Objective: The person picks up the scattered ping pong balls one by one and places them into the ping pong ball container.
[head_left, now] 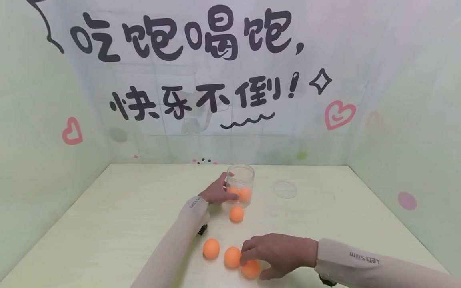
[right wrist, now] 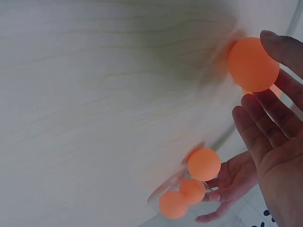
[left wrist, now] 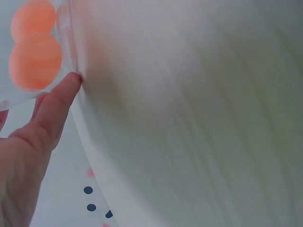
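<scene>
In the head view my left hand (head_left: pixel 217 191) grips the side of a clear jar (head_left: pixel 240 172) standing upright near the back of the table. Two orange ping-pong balls (left wrist: pixel 35 61) lie inside it. Another orange ball (head_left: pixel 236 214) sits just in front of the jar. At the front, my right hand (head_left: pixel 279 253) holds an orange ball (right wrist: pixel 254 65) between thumb and fingers, low over the table. Left of that hand are two more loose balls, a nearer one (head_left: pixel 232 257) and a farther one (head_left: pixel 211 249).
A thin clear round lid or ring (head_left: pixel 285 189) lies on the pale table (head_left: pixel 90 224) right of the jar. Behind the table rises a printed curtain (head_left: pixel 201 148) with black writing, and similar curtains enclose both sides.
</scene>
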Motion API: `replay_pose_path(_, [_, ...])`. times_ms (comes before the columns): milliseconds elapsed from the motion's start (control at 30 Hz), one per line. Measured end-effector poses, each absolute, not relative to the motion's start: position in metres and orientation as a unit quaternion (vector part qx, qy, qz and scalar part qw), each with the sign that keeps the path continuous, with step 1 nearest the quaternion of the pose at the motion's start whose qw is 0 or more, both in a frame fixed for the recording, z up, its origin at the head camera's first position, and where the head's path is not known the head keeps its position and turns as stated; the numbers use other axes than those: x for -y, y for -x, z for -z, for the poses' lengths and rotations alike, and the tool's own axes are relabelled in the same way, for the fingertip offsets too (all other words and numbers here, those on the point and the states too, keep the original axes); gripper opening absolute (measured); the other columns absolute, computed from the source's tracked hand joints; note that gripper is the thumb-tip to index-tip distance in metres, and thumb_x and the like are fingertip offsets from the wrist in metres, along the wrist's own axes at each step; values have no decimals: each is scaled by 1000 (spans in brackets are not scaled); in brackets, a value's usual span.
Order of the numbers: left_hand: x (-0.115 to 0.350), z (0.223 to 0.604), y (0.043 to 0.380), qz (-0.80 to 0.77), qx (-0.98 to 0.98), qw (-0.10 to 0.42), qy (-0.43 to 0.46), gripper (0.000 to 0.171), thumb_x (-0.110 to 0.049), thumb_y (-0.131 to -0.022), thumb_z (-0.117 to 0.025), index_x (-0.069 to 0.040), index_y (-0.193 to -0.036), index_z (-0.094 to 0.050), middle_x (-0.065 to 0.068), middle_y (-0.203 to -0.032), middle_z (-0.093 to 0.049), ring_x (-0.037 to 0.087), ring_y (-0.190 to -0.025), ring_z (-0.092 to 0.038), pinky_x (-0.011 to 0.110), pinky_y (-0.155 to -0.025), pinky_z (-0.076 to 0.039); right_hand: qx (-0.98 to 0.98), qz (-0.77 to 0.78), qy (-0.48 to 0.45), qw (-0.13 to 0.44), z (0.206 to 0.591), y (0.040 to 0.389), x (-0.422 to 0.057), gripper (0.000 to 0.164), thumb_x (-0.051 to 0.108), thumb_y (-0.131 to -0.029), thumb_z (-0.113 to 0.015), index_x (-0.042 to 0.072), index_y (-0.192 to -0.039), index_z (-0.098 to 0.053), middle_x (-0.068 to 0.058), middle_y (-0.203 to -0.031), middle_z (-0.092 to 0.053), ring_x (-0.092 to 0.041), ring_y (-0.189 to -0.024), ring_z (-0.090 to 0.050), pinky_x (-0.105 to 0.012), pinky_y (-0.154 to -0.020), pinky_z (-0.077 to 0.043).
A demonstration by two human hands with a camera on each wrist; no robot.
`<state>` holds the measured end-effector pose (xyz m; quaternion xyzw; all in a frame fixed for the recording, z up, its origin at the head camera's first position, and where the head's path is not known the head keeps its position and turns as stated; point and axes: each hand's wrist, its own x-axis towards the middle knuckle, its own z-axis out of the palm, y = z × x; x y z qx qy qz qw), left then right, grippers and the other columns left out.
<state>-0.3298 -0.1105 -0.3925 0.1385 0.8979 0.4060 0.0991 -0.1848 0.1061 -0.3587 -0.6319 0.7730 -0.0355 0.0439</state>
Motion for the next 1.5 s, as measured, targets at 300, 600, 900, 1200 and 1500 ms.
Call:
replay_pose_path(300, [109, 392, 330, -407, -897, 101, -142, 78, -29, -77, -75, -18, -140, -31, 12, -116, -57, 24, -104, -56, 37, -85, -45, -782, 28, 618, 76, 369, 184, -105, 33, 18, -77, -73, 23, -108, -64, 13, -108, -59, 5, -92, -53, -5, -78, -39])
replay_pose_path(600, [112, 389, 328, -409, -894, 105, -150, 77, -33, -77, -75, -18, -139, -32, 12, -114, -58, 24, -102, -56, 38, -86, -44, -788, 29, 610, 80, 369, 184, -103, 30, 16, -77, -74, 22, -105, -64, 13, -104, -59, 7, -82, -49, -3, -75, -37])
replay_pose_path(900, [112, 395, 332, -420, -890, 109, -141, 77, -32, -77, -76, -18, -139, -31, 12, -113, -59, 23, -100, -57, 39, -87, -43, -793, 55, 601, 86, 372, 184, -105, 28, 15, -79, -71, 22, -105, -64, 12, -105, -61, 6, -86, -53, -4, -76, -37])
replay_pose_path(1200, [112, 396, 332, -410, -896, 110, -131, 78, -32, -77, -76, -20, -139, -31, 10, -111, -60, 22, -98, -58, 38, -86, -44, -790, 42, 606, 87, 368, 186, -108, 29, 16, -77, -74, 22, -104, -65, 13, -102, -61, 6, -84, -52, -5, -77, -38])
replay_pose_path(1500, [115, 396, 331, -414, -892, 103, -146, 76, -34, -77, -76, -19, -137, -32, 9, -105, -62, 19, -93, -58, 32, -80, -43, -791, 36, 606, 76, 365, 188, -112, 31, 16, -74, -74, 21, -103, -66, 12, -100, -61, 6, -81, -54, -4, -75, -38])
